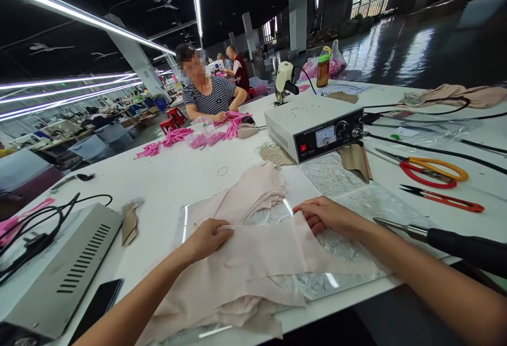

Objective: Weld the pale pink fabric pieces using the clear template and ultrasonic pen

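A pale pink fabric piece [269, 245] lies stretched between my hands over a clear sheet [340, 282] on the table. Its far left edge is pinched by my left hand [208, 237], thumb against fingers. My right hand [322, 216] pinches the same edge further right, fingers curled. Beyond the hands lies a stack of similar pale pink pieces [257, 185]. More such fabric [222, 304] is piled nearest me, below my left hand. To the right of my right forearm sits a black-handled tool with a metal tip [435, 237].
A grey control box with a dial [317, 129] stands behind the fabric. Scissors [431, 170] and orange thread snips [443, 198] lie at right. On the left are another grey box [67, 272] and a phone [99, 306]. Across the table a co-worker [212, 95] handles pink strips [233, 124].
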Tool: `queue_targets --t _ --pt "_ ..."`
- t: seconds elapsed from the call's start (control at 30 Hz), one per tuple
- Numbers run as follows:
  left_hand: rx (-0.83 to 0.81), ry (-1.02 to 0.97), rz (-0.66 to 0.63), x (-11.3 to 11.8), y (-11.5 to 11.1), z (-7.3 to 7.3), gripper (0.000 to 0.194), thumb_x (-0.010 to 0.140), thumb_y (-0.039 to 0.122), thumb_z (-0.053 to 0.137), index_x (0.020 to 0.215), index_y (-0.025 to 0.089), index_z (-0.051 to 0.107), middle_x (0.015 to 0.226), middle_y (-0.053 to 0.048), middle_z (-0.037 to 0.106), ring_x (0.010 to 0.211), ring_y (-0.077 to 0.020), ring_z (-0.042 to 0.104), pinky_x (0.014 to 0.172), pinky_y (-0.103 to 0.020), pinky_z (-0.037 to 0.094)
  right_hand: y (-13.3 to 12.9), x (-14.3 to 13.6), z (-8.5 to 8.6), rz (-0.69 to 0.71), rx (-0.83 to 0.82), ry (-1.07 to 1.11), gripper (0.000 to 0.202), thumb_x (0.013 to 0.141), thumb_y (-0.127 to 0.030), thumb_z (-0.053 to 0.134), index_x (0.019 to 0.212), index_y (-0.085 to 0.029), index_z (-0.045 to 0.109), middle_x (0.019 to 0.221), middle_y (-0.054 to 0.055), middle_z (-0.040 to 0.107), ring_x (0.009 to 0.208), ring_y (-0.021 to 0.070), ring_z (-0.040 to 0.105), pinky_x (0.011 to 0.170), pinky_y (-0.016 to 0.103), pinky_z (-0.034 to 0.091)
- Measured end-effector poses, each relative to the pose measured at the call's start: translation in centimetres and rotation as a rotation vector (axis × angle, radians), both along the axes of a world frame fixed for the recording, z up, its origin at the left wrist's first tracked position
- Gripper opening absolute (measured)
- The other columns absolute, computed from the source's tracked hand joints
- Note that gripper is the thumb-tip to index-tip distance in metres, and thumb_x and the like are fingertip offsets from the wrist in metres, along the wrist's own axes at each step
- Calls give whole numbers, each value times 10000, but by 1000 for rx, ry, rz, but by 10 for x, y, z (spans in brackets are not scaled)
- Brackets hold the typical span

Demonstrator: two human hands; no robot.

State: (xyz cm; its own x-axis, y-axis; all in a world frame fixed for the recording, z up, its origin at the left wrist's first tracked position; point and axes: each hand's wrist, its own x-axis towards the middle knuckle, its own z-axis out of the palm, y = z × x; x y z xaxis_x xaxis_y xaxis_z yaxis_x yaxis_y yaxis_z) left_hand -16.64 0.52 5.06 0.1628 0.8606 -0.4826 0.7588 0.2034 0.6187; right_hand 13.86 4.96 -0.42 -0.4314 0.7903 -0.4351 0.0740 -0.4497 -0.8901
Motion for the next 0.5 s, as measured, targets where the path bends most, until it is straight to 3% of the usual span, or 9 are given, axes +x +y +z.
queue_targets --t 0.33,0.5 --pt "-50 15 9 -7 4 -4 521 789 646 455 801 142 585 578 35 400 534 -96 331 493 -220 254 2 2 6 9 -21 51 226 741 -311 615 851 -115 641 724 79 679 598 140 637 541 241 517" --pt "23 21 18 -7 2 6 472 793 602 480 715 143 554 591 24 427 546 -101 383 499 -222 300 1 0 -1 35 44 -16 225 602 -278 733 759 -137 654 555 -10 599 487 95 543 480 208 447"
